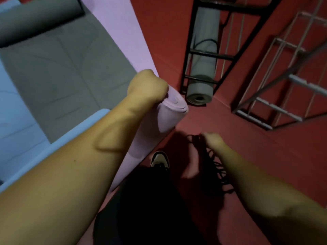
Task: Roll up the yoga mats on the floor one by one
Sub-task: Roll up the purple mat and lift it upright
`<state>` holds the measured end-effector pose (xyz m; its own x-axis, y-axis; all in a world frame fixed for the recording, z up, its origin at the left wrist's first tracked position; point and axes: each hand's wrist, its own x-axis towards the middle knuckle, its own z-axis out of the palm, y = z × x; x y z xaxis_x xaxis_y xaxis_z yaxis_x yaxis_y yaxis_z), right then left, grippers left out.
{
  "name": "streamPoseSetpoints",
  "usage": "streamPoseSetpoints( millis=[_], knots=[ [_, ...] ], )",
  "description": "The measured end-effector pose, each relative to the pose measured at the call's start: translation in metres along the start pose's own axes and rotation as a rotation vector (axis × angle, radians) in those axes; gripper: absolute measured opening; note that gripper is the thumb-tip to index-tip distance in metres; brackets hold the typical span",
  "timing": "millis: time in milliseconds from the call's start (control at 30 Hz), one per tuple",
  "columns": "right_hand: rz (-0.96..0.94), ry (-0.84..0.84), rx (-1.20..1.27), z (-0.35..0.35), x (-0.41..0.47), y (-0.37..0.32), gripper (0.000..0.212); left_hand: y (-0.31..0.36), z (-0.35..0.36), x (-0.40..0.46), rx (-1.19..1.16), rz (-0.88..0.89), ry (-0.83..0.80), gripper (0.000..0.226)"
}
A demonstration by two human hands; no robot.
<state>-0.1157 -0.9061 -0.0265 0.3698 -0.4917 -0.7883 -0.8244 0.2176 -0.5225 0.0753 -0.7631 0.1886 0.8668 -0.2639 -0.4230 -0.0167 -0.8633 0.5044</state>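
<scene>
- the rolled end of a lilac yoga mat (169, 112) is gripped by the left hand (147, 85), whose fingers are curled over the top of the roll.
- the roll is held up off the red floor (159, 32), and the spiral of its layers is seen at the end face.
- a tangle of black cord (212, 156) is held by the right hand (213, 140), fingers closed round it, low over the floor and apart from the roll.
- a grey mat (67, 71) is laid flat over a lilac mat (113, 20), with a blue mat (16, 106) partly beneath it on the left.
- a rolled grey mat (203, 59) is stored in a black metal rack (187, 50) near the lilac roll.
- a grey metal rack (283, 96) is seen further right.
- a shoe (160, 159) is seen below the roll.
</scene>
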Motion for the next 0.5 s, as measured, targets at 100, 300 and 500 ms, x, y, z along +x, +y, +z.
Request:
streamPoseSetpoints(
  millis=[100,300,500],
  knots=[
    [0.05,-0.086,-0.545,-0.004,0.035,0.097,0.034,0.005,0.02,0.013,0.044,0.014,-0.038,0.037],
    [-0.113,0.083,-0.646,0.029,0.065,0.148,0.039,0.011,0.037,0.022,0.17,0.035,-0.146,0.047],
    [-0.262,0.064,-0.863,0.056,0.109,0.105,0.053,0.009,0.044,0.028,0.303,0.257,-0.179,0.033]
  ],
)
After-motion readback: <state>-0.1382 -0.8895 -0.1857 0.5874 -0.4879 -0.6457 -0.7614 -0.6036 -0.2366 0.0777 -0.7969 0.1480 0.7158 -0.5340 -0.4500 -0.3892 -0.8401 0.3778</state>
